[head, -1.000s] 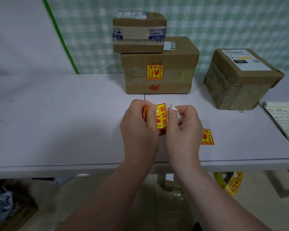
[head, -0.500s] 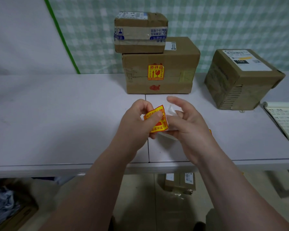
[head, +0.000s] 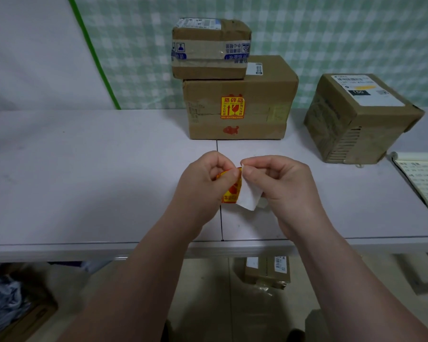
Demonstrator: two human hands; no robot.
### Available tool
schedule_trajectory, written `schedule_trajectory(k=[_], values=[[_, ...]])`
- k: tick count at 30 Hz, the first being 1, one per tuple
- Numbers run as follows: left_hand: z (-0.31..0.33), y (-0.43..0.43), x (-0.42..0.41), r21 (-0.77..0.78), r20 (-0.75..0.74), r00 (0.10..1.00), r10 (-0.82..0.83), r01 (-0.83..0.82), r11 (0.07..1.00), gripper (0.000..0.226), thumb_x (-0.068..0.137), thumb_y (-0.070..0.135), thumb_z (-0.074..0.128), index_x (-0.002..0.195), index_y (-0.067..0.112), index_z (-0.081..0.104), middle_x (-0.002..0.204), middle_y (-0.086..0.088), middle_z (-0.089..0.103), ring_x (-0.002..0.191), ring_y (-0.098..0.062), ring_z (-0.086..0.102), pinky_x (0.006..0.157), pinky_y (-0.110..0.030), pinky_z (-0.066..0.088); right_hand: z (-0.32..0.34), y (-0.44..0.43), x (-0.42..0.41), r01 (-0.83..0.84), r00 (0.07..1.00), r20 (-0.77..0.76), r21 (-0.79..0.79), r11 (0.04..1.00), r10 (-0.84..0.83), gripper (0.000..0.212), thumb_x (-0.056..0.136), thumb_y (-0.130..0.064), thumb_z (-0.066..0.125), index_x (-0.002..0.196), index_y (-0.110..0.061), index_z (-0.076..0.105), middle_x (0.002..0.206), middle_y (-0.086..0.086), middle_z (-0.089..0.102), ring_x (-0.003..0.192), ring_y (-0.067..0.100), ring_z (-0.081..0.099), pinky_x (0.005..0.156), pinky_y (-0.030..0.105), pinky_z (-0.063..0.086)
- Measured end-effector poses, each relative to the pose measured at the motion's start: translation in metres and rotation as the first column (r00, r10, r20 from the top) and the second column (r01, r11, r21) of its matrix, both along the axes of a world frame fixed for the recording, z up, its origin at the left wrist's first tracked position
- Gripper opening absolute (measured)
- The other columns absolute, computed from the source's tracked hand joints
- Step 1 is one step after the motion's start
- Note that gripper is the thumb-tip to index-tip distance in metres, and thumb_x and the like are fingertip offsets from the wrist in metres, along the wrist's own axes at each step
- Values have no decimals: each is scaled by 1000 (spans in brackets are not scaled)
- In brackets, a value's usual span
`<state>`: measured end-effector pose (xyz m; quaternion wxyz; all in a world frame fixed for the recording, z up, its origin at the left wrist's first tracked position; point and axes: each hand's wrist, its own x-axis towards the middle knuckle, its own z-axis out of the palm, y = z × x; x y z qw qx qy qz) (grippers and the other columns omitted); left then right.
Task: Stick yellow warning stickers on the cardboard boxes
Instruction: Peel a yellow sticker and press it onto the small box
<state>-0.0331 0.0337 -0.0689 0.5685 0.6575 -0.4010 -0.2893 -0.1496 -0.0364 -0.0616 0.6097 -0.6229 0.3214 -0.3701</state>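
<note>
- While both hands work over the tabletop's (head: 72, 181) near edge at its middle, left hand (head: 203, 183) pinches a yellow warning sticker (head: 230, 191) between thumb and fingers; right hand (head: 279, 183) pinches the white backing paper (head: 248, 196) at its top corner, fingers narrow on it.
- Sticker and backing look partly split along the top; the lower part is hidden, so cannot tell if fully peeled.
- Step in hand, as I judge it: peeling, sticker not yet on any box.
- Done: large cardboard box (head: 240, 107) at the middle of the far edge carries one yellow sticker (head: 232, 107) on its front face.
- Left: small taped box (head: 210, 49) stacked on the large one shows no yellow sticker on the visible sides; same for the tilted box (head: 361, 119) towards the far right corner, which only has a white shipping label on top.
- Another carton (head: 267, 270) sits on the floor under the table, no yellow sticker visible; unclear if it is part of the job.
- Notepad (head: 423, 178) lies at the right edge, not involved.
- Rough progress: one box of three on the tabletop labelled.
</note>
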Motion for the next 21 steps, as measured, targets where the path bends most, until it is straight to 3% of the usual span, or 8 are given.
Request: schedule_trajectory(k=[2,8,11,13,16,19,21], values=[[-1,-2,-2,-2,-54,998,20,-20,1000,10,78,27,62,69,27,57,72,0,65,71,-19,58,69,-42,50,0,1,1,48,998,31,24,999,-49,12,81,-5,68,81,-17,72,71,-3,70,65,6,66,60,20,54],[0,-6,-11,-44,-298,953,59,-76,996,13,89,12,59,77,16,55,81,-8,62,70,-17,60,61,-31,53,1,3,3,75,985,140,160,984,-98,11,84,-3,64,81,-13,69,70,1,69,61,8,65,56,21,54],[0,-7,-13,-50,-359,931,68,-92,995,12,90,13,57,79,14,54,88,-9,61,76,-18,61,69,-33,55,-1,3,3,72,979,170,216,974,-110,10,86,-5,63,83,-12,69,70,2,69,64,13,66,62,29,57],[-1,-7,-14,-51,-383,921,69,-96,994,11,90,13,57,80,15,54,93,-11,60,81,-22,61,71,-34,56,-1,4,4,74,977,179,230,970,-117,10,87,-6,62,83,-13,69,70,0,70,64,11,66,61,26,56],[-1,-8,-14,-63,-399,913,79,-113,992,10,89,10,59,80,14,54,90,-10,61,76,-18,62,67,-31,54,-1,1,3,98,983,139,151,984,-119,10,86,-8,63,88,-16,66,71,-6,68,66,7,65,62,22,53],[1,-7,-10,-78,-413,905,99,-144,987,11,87,6,60,82,13,54,82,-6,62,61,-9,63,64,-28,54,-3,-4,-2,89,995,44,14,996,-89,14,83,-26,68,96,-28,62,99,-6,63,87,6,63,76,34,56],[0,-6,-7,-95,-421,902,100,-154,983,13,86,4,62,84,13,53,87,-11,63,69,-13,64,66,-28,53,-1,-3,-6,41,998,-36,-116,992,-46,23,73,-39,73,93,-34,63,110,-7,59,101,7,58,83,33,55]])
